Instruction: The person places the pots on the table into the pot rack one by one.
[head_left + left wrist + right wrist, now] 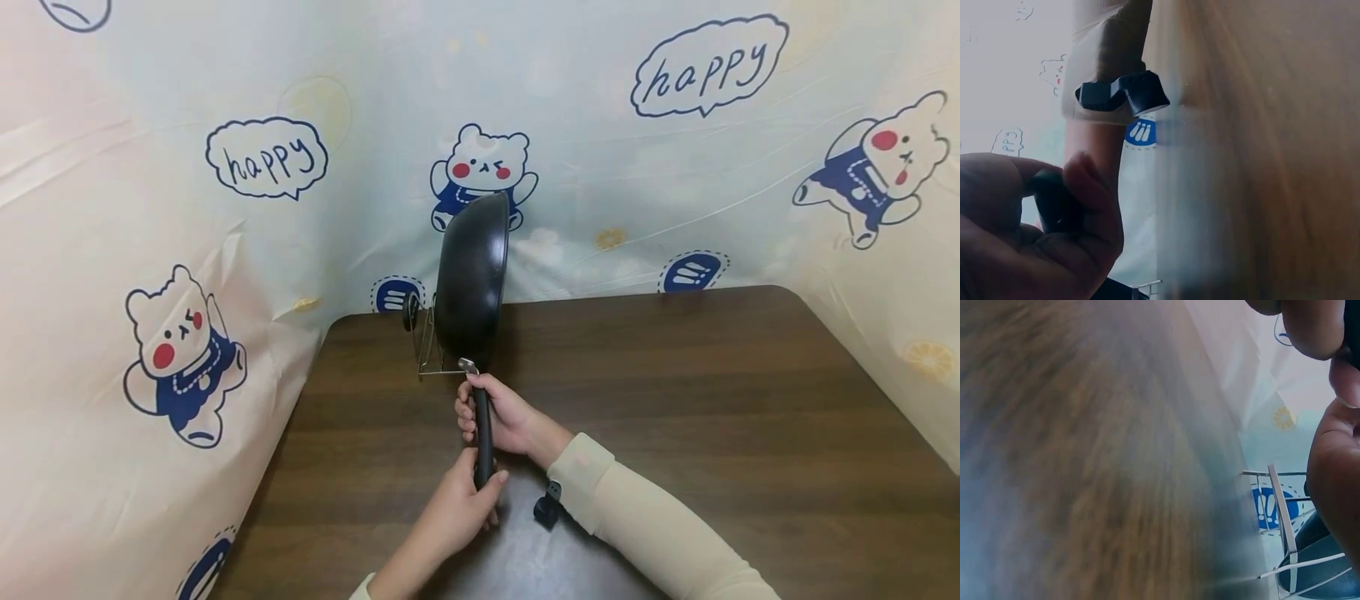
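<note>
A black deep frying pan (471,279) stands on its edge at the middle of the table, its handle (484,442) pointing toward me. My left hand (463,504) grips the handle's end, and the left wrist view shows thumb and fingers around the dark handle tip (1057,203). Farther up, close to the pan, my right hand (506,414) holds the same handle with curled fingers. A wire rack (429,354) stands against the pan's left side. In the right wrist view the rack's bars (1284,519) cross in front of the pan's dark body (1329,575).
The brown wooden table (675,417) stretches out on both sides of the pan. A patterned cloth (585,183) hangs behind and beside it. At the rack's left end is a round black part (410,311). A small black camera (548,506) sits under my right wrist.
</note>
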`<action>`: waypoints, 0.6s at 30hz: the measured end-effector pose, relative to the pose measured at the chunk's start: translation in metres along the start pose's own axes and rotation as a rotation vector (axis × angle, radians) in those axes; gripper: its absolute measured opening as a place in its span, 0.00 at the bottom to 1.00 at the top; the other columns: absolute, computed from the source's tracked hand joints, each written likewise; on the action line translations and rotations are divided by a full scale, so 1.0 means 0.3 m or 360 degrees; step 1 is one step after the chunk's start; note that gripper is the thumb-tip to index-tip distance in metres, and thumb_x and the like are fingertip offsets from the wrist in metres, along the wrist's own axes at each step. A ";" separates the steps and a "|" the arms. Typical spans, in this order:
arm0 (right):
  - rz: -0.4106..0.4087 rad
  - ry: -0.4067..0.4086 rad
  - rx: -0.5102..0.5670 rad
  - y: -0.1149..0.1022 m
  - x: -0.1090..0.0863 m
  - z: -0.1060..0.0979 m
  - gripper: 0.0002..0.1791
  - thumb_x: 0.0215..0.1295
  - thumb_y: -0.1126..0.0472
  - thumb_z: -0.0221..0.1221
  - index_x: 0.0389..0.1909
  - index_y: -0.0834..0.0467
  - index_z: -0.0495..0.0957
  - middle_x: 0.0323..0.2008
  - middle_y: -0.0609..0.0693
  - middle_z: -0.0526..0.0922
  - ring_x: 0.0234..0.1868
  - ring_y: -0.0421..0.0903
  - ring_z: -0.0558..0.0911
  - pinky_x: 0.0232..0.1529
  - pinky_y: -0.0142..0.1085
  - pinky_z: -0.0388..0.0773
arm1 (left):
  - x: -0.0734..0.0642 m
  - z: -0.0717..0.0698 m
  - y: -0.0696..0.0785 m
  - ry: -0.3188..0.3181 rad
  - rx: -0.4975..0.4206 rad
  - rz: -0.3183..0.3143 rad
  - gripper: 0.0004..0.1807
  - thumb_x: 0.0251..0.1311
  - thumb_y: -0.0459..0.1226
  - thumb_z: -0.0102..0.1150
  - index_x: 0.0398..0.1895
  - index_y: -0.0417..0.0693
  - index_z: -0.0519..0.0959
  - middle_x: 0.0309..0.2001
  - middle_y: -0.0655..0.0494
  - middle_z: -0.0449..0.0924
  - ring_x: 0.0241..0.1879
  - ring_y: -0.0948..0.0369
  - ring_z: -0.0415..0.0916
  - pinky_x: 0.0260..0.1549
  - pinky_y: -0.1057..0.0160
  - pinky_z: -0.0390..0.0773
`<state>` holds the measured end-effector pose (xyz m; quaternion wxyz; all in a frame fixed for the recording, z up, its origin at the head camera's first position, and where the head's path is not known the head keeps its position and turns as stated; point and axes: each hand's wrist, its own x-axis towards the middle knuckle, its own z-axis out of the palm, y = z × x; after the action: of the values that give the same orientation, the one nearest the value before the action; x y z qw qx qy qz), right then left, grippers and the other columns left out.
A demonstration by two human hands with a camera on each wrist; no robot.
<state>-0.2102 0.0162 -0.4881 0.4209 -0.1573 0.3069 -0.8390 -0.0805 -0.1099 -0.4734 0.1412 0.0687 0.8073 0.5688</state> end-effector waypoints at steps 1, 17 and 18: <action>-0.0005 0.0026 -0.0011 0.000 -0.002 -0.001 0.19 0.75 0.45 0.42 0.31 0.52 0.71 0.22 0.45 0.71 0.23 0.41 0.71 0.30 0.34 0.73 | -0.001 -0.005 -0.002 -0.0021 -0.0047 0.0005 0.23 0.69 0.45 0.58 0.52 0.35 0.67 0.21 0.51 0.77 0.18 0.56 0.78 0.18 0.57 0.80; -0.0018 0.0320 -0.0102 -0.029 -0.092 -0.045 0.22 0.75 0.44 0.46 0.50 0.60 0.73 0.41 0.51 0.80 0.42 0.47 0.79 0.46 0.40 0.77 | 0.013 -0.068 -0.039 -0.0289 -0.0644 -0.0116 0.27 0.74 0.45 0.50 0.57 0.26 0.64 0.40 0.42 0.80 0.37 0.53 0.82 0.36 0.59 0.82; -0.0021 0.0341 -0.0107 -0.032 -0.100 -0.050 0.23 0.75 0.45 0.45 0.51 0.61 0.72 0.42 0.53 0.79 0.43 0.47 0.79 0.47 0.40 0.77 | 0.013 -0.072 -0.039 -0.0296 -0.0674 -0.0134 0.28 0.74 0.46 0.49 0.58 0.26 0.64 0.42 0.41 0.80 0.38 0.52 0.82 0.37 0.58 0.82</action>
<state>-0.2060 0.0504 -0.4936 0.3746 -0.0827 0.3771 -0.8430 -0.0902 -0.1324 -0.4782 0.2499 0.0560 0.6556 0.7103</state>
